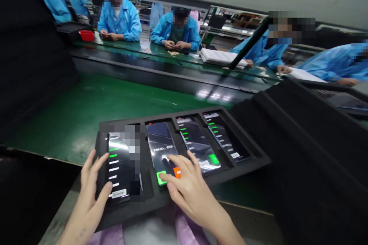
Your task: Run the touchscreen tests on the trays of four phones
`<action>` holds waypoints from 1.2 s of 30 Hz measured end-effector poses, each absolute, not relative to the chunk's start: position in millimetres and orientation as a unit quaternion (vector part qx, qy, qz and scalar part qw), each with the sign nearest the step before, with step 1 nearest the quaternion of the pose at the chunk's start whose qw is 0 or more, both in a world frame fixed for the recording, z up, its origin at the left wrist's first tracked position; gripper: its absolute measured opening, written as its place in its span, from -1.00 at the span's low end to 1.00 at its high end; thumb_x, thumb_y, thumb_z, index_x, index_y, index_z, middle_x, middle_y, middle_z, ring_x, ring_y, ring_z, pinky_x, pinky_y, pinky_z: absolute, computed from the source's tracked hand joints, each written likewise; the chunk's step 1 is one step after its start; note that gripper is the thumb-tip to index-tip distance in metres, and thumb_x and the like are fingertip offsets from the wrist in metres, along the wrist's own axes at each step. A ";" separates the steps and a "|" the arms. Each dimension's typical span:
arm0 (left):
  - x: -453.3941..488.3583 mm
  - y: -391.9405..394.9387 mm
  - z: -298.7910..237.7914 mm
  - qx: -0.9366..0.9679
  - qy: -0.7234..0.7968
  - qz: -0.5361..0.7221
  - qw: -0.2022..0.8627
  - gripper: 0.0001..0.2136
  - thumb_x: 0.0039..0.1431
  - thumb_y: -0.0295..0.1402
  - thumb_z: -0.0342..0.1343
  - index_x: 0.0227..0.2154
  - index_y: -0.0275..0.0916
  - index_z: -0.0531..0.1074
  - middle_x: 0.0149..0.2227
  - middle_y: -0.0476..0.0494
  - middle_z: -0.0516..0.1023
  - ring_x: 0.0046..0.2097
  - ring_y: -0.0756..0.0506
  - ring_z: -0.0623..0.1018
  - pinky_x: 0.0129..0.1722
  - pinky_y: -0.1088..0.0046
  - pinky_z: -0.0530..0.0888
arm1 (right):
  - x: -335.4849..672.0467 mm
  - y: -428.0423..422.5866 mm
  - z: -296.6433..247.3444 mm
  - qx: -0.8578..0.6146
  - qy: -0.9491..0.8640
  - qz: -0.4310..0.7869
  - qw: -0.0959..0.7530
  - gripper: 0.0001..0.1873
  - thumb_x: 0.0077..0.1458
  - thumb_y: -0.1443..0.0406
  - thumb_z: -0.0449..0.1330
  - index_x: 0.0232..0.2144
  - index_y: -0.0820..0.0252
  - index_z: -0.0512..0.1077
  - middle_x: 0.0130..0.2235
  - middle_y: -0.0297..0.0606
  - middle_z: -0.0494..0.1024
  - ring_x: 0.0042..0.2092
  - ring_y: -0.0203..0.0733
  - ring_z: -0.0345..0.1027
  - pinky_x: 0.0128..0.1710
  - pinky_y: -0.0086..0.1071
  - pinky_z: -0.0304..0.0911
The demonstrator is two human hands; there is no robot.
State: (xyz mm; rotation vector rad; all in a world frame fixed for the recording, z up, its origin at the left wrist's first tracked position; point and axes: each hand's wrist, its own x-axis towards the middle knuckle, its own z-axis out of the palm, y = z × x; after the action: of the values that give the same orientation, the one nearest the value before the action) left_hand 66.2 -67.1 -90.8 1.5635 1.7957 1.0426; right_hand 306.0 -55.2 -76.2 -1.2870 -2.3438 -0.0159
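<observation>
Phones (pixel 198 138): 4 in blk tray (pixel 149 203), dark screens, green txt/btns.
L hand (pixel 92 183): fingers apart, at tray's leftmost phone (pixel 123 172).
R hand (pixel 188 182): fingers apart, over tray's 2nd-from-L phone (pixel 161 138).
Bench (pixel 115 95): green, under tray.
Room: workers (pixel 119 19) in blue beyond tray.

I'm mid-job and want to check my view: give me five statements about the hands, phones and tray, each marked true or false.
1. The black tray holds four phones. True.
2. The right hand is over the rightmost phone. False: it is over the second phone from the left.
3. The left hand is at the left side of the leftmost phone. True.
4. On the second phone's screen, the orange patch lies left of the green patch. False: it lies to the right.
5. Neither hand touches the rightmost phone. True.
</observation>
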 end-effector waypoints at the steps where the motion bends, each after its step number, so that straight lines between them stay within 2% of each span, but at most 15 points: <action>1: 65.6 -67.5 -89.2 0.581 0.671 0.379 0.261 -0.64 0.25 -0.18 -0.19 0.10 0.01 0.17 0.31 -0.06 -0.07 0.31 -0.25 -0.01 0.23 -0.10 -0.06 | 306.2 -53.7 -75.9 -0.467 -0.851 -0.008 0.238 -0.67 0.18 0.33 -0.08 -0.28 0.00 0.48 -0.04 -0.25 0.36 0.01 -0.17 0.18 0.16 -0.09 -0.14; 4: 59.8 -66.6 -87.8 0.581 0.685 0.362 0.247 -0.64 0.26 -0.15 -0.23 0.07 0.02 0.23 0.29 -0.02 0.00 0.28 -0.24 0.09 0.20 -0.07 0.12 | 314.8 -46.6 -76.3 -0.464 -0.848 -0.023 0.254 -0.65 0.18 0.35 -0.11 -0.21 0.04 0.46 -0.09 -0.22 0.38 -0.02 -0.18 0.21 0.15 -0.08 -0.14; 7: 49.6 -64.6 -92.7 0.585 0.700 0.352 0.209 -0.61 0.23 -0.10 -0.20 0.06 -0.01 0.27 0.27 -0.08 0.06 0.23 -0.25 0.21 0.09 0.01 0.34 | 323.1 -37.3 -79.0 -0.467 -0.846 -0.035 0.257 -0.65 0.18 0.35 -0.11 -0.18 0.07 0.45 -0.17 -0.22 0.39 -0.08 -0.19 0.26 0.12 -0.09 -0.10; 10: 42.0 -65.0 -98.8 0.609 0.691 0.354 0.163 -0.61 0.24 -0.12 -0.21 0.04 -0.07 0.33 0.23 -0.16 0.12 0.15 -0.24 0.33 0.02 0.05 0.41 | 325.8 -30.8 -83.8 -0.477 -0.837 -0.032 0.266 -0.65 0.20 0.34 -0.13 -0.20 0.07 0.45 -0.22 -0.25 0.39 -0.12 -0.20 0.29 0.11 -0.09 -0.07; 15: 39.5 -70.3 -103.4 0.669 0.645 0.359 0.079 -0.63 0.27 -0.19 -0.23 -0.15 -0.08 0.49 0.20 -0.16 0.15 0.12 -0.23 0.33 0.01 0.09 0.40 | 331.0 -29.8 -93.4 -0.462 -0.846 -0.033 0.264 -0.66 0.19 0.32 -0.12 -0.14 0.03 0.42 -0.22 -0.28 0.38 -0.13 -0.21 0.30 0.14 -0.07 -0.12; 24: 37.7 -72.5 -103.4 0.732 0.584 0.350 -0.025 -0.63 0.29 -0.29 -0.23 -0.27 -0.14 0.53 0.12 -0.20 0.25 0.06 -0.17 0.33 -0.05 0.21 0.34 | 335.4 -30.6 -95.3 -0.452 -0.849 -0.010 0.273 -0.66 0.18 0.32 -0.11 -0.14 0.04 0.42 -0.25 -0.29 0.37 -0.21 -0.24 0.31 0.14 -0.06 -0.13; 30: 35.9 -69.2 -97.1 0.756 0.576 0.309 -0.037 -0.66 0.26 -0.35 -0.17 -0.31 -0.10 0.56 0.11 -0.17 0.30 0.05 -0.22 0.32 -0.06 0.16 0.30 | 331.1 -33.5 -90.8 -0.476 -0.839 0.013 0.262 -0.63 0.20 0.32 -0.15 -0.14 0.05 0.44 -0.25 -0.28 0.36 -0.17 -0.23 0.29 0.15 -0.04 -0.14; 36: 33.9 -70.1 -103.3 0.725 0.609 0.322 0.001 -0.65 0.24 -0.27 -0.18 -0.27 -0.04 0.56 0.16 -0.12 0.24 0.09 -0.27 0.28 0.01 0.05 0.26 | 317.2 -37.0 -80.8 -0.513 -0.825 0.053 0.231 -0.61 0.22 0.33 -0.15 -0.24 0.02 0.49 -0.24 -0.29 0.37 -0.11 -0.24 0.27 0.17 -0.04 -0.20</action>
State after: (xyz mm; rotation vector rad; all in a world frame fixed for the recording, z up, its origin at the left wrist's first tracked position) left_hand 33.9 -70.1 -103.3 2.2766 1.9111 1.0098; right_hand 317.2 -37.0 -80.8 -1.4116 -2.2681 0.1469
